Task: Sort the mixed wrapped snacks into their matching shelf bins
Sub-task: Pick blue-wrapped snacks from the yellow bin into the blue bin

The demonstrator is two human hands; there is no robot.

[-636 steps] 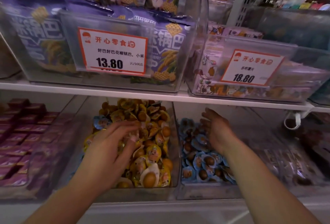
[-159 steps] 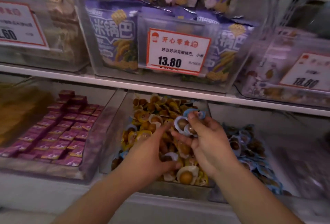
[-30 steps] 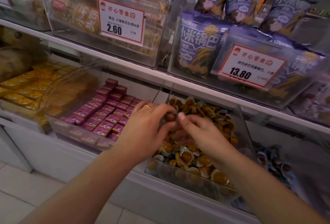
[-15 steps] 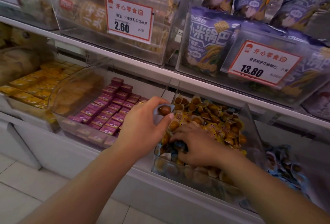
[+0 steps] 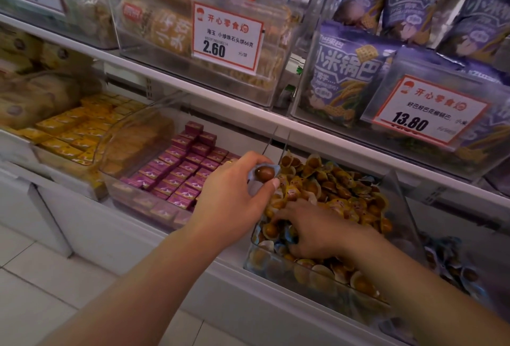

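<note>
My left hand [image 5: 234, 196] pinches a blue-wrapped egg snack [image 5: 263, 174] between thumb and fingers, above the left edge of the clear bin [image 5: 317, 276] of yellow-wrapped egg snacks [image 5: 331, 188]. My right hand [image 5: 314, 231] lies palm down in that bin, its fingers curled into the pile among yellow and blue wrappers; whether it holds one is hidden. A bin of blue-wrapped egg snacks [image 5: 452, 263] shows at the far right on the same shelf.
Left of the yellow bin stands a clear bin of purple boxed snacks [image 5: 179, 174], then yellow boxed snacks [image 5: 74, 127]. The upper shelf holds bins with purple bags [image 5: 347, 69], biscuit packs [image 5: 171, 28] and price tags [image 5: 226, 36]. Tiled floor [image 5: 41, 276] lies below left.
My left hand has kept the blue-wrapped snack raised at the bin's left edge. My right hand has stayed dug into the yellow pile. The view has shifted slightly.
</note>
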